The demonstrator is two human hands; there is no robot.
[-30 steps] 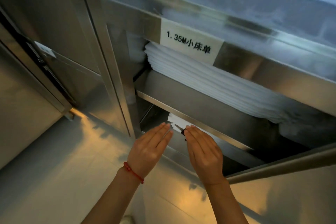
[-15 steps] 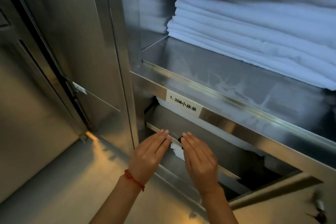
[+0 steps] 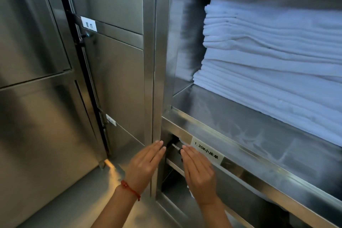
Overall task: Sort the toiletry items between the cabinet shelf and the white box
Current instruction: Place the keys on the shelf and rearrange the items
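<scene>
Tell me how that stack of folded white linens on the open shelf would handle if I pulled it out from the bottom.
The stack of white linens looks soft and floppy, so it would likely sag, not lift as one block. With many folded layers, it is probably heavy. On the smooth steel shelf, the bottom layers may slide while upper ones shift or topple.

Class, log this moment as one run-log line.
left hand: flat, empty | right hand: flat, empty | stacked white linens: on shelf | toiletries: unseen
</scene>
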